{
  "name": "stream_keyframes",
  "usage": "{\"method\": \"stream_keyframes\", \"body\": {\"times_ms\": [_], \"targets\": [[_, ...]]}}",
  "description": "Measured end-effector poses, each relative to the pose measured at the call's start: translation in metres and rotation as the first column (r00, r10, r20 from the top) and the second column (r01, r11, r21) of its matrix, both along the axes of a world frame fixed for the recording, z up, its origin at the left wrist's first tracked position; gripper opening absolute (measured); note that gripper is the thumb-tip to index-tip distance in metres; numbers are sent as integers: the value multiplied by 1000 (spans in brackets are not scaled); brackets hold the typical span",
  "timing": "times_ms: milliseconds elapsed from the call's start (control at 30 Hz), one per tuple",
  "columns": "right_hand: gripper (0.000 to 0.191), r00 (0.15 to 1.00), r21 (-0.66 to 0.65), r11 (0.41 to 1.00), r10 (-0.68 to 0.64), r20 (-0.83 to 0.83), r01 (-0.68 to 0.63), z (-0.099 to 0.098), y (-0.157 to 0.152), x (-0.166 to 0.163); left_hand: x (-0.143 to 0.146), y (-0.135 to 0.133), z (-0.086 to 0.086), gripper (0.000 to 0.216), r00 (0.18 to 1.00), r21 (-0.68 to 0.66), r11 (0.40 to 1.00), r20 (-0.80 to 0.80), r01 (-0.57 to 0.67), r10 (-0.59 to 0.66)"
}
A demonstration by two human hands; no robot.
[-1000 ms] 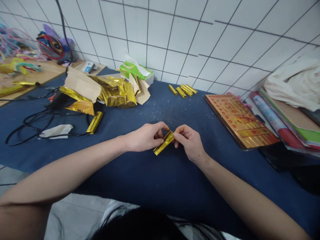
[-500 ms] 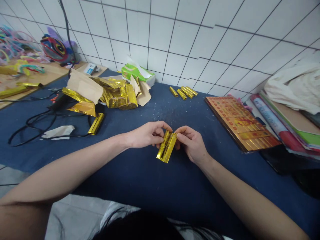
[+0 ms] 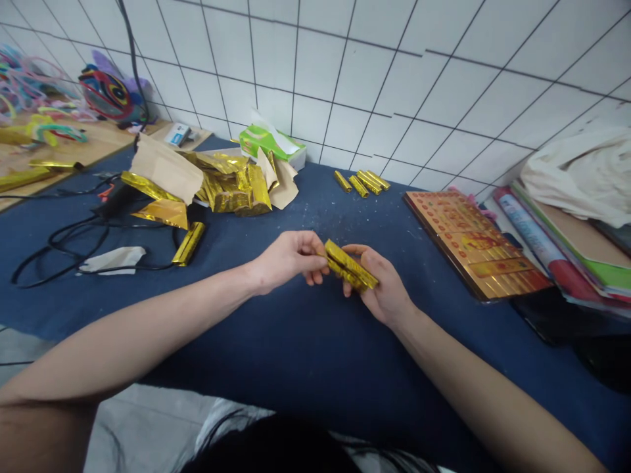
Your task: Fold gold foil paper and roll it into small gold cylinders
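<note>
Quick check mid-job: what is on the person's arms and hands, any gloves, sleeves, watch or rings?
Nothing worn shows. The left hand and right hand have no gloves, and no ring is visible on the fingers in view. The left forearm and right forearm are uncovered down to the edge of the picture: no sleeves, and no watch, bracelet or strap at either wrist.

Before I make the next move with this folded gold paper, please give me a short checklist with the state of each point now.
1. Both hands grip the folded gold paper: ok; left hand pinches one end, right hand supports it.
2. Paper free of tears: cannot tell.
3. Hands apart from the loose gold roll: ok, it lies far left.
4. The four gold rolls lie side by side near the wall: ok.
5. Hands apart from the foil pile: ok.
</note>
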State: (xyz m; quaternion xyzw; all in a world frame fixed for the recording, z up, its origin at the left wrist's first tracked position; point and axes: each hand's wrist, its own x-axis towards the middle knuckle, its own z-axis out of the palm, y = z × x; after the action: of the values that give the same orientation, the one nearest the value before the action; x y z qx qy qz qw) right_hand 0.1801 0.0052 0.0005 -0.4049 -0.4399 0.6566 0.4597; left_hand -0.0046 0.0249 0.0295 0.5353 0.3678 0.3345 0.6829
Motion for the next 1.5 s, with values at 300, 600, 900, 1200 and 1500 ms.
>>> {"method": "stream_keyframes", "body": {"times_ms": [300,600,900,1200,1500], "targets": [[24,968,200,950,-249,21,240,-4,2,-2,1,6,-2,10,946,-207,937,102,-282,307],[12,954,315,919,-281,108,236,-11,0,0,3,1,-7,8,962,-290,929,77,-228,260],[7,970,268,944,-224,99,191,-12,2,0,0,10,-10,24,947,189,937,-76,-294,313],[7,977,253,960,-159,142,120,-14,1,2,0,-1,-9,23,934,369,930,-337,14,120],[10,982,170,981,-123,145,98,-13,5,2,2,-5,-6,22,919,423,905,-374,52,122]]}}
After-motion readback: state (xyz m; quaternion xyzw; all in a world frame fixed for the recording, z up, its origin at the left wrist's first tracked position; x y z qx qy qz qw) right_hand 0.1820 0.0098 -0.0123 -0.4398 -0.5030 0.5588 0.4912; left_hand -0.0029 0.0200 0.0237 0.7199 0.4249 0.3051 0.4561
